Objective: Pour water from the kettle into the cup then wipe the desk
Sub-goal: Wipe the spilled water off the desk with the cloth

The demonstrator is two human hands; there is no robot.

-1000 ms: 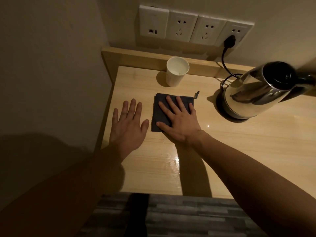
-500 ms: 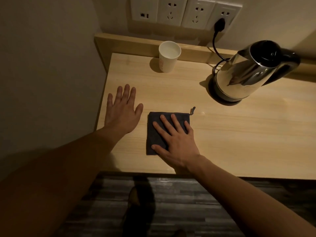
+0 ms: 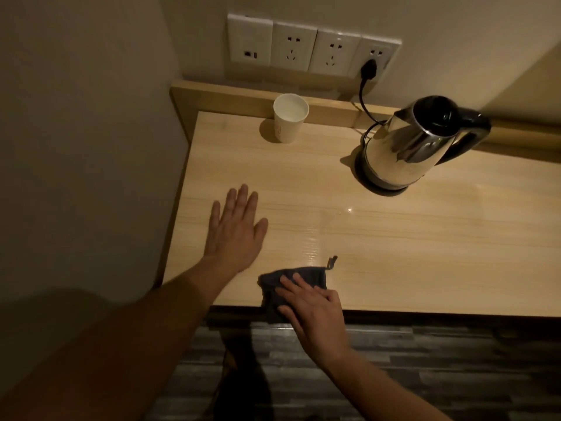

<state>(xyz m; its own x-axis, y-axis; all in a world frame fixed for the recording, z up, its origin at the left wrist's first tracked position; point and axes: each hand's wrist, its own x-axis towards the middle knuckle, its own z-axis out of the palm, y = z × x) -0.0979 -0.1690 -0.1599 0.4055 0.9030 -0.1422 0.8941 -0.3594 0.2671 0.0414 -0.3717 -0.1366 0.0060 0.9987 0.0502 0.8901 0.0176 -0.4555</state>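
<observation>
A dark grey cloth (image 3: 274, 282) lies bunched at the front edge of the wooden desk (image 3: 394, 238), partly hanging over it. My right hand (image 3: 312, 311) presses on the cloth, with the thumb curled under the part that hangs off. My left hand (image 3: 235, 230) rests flat on the desk to the left, fingers spread, holding nothing. A white paper cup (image 3: 290, 117) with water in it stands at the back left. The steel kettle (image 3: 416, 144) with a black lid and handle sits on its base at the back right. A wet sheen shows on the desk ahead of the cloth.
A row of wall sockets (image 3: 309, 47) is above the desk, with the kettle's black plug (image 3: 368, 69) and cord in the rightmost one. A raised wooden ledge (image 3: 230, 97) runs along the back. A wall bounds the desk on the left. Dark plank floor lies below the front edge.
My right hand has dragged the cloth toward me, from mid-desk to the front edge, where it now bunches and overhangs. My left hand stays flat on the desk.
</observation>
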